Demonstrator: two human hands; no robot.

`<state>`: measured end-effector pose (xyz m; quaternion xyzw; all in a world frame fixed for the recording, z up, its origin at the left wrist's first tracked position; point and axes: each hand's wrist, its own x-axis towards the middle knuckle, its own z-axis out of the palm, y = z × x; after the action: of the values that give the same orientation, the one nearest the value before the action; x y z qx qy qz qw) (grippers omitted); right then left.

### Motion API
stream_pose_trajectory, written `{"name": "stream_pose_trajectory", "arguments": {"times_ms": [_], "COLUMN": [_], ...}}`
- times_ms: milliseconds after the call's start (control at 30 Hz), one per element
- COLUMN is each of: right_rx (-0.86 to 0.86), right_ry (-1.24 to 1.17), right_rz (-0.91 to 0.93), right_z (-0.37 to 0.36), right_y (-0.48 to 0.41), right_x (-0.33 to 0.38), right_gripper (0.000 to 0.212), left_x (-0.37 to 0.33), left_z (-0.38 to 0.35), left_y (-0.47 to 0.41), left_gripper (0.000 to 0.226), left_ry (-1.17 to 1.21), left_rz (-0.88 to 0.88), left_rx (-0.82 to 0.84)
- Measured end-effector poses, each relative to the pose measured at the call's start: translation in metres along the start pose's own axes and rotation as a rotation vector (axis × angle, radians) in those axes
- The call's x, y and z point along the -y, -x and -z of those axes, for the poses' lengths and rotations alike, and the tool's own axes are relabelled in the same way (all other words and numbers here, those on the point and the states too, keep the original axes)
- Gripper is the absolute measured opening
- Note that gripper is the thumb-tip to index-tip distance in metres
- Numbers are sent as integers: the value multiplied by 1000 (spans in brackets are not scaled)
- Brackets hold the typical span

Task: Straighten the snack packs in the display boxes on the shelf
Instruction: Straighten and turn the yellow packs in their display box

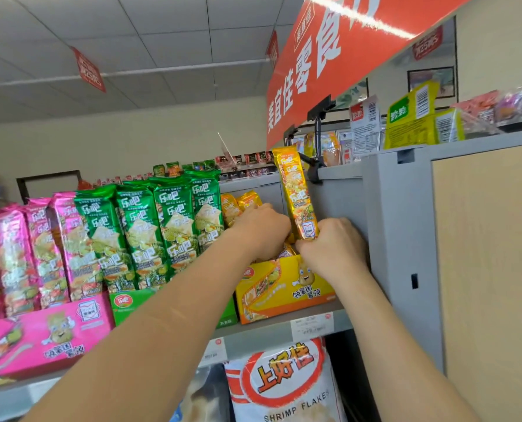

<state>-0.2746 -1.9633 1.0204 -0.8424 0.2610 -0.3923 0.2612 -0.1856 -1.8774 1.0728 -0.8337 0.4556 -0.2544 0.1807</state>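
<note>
Three display boxes stand side by side on the shelf: a pink box (37, 345), a green box (126, 304) and a yellow box (287, 293). Pink packs (19, 254) and green packs (162, 226) stand upright in theirs. My right hand (332, 242) grips the bottom of one tall yellow pack (296, 193), held upright above the yellow box. My left hand (259, 226) reaches into the yellow box and rests on the shorter-looking yellow packs (238, 205) behind it; its fingers are hidden.
A grey shelf side panel (402, 239) stands directly right of the yellow box. A red hanging sign (329, 62) and its black clamp (317, 141) are above. A shrimp flakes bag (284, 382) hangs below the shelf edge (253, 333). Yellow-green boxes (418, 123) sit on top.
</note>
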Motion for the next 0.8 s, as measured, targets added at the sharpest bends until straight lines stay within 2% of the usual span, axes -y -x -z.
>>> {"name": "stream_pose_trajectory", "arguments": {"times_ms": [67,133,233,433,500,567,700,800], "right_rx": [25,58,93,133,112,108,141,147], "right_ry": [64,155,278,348,343,307,363,344], "right_rz": [17,55,81,50,42,30,40,56], "right_z": [5,10,13,12,12,12,7,6], "right_y": [-2,-5,-8,-11,-14,-18,-21,-22], "right_x": [5,9,15,20,19,18,18,19], "right_gripper": [29,28,24,23,30,39,25,18], "left_x": [0,1,1,-3,-5,-7,-12,-13], "left_z": [-5,-9,-9,-8,-6,-8,-12,-14], "left_y": [3,6,12,20,22,24,28,27], "left_gripper": [3,23,32,28,30,28,28,29], "left_ry": [36,105,187,241,267,289,299,256], "left_rz": [-17,-18,8,87,111,135,193,256], "left_rx": [-79,-139,-174,-314,-354,-356,-368,-313]}}
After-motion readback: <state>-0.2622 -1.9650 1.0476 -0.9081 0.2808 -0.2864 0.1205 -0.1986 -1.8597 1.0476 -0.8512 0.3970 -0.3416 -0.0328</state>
